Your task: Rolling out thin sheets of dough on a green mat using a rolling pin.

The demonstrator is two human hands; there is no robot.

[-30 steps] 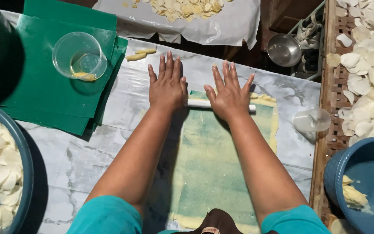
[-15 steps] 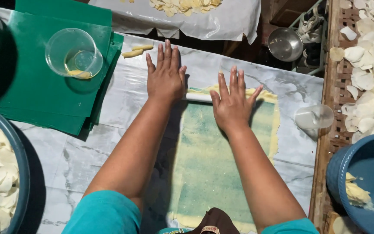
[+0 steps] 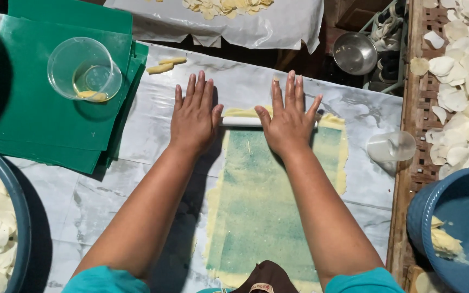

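Both my hands lie flat, fingers spread, on a thin white rolling pin (image 3: 241,121) at the far end of a long, thin sheet of pale yellow dough (image 3: 270,206). My left hand (image 3: 194,115) presses on the pin's left end, beside the dough's edge. My right hand (image 3: 288,117) covers the pin's middle and right part, over the dough. The dough is rolled so thin that a green sheet shows through it. It lies on a marbled white table cover (image 3: 137,179).
A stack of green plastic sheets (image 3: 33,119) with a clear cup (image 3: 84,69) on it lies at left. Two small dough rolls (image 3: 164,65) sit beyond. Basins (image 3: 6,217) (image 3: 457,217) flank me, a small clear cup (image 3: 391,146) and a rack of white discs (image 3: 462,92) are at right.
Both hands and the rolling pin have stayed at the far end of the dough, shifting only slightly; the left hand drew back level with the right.
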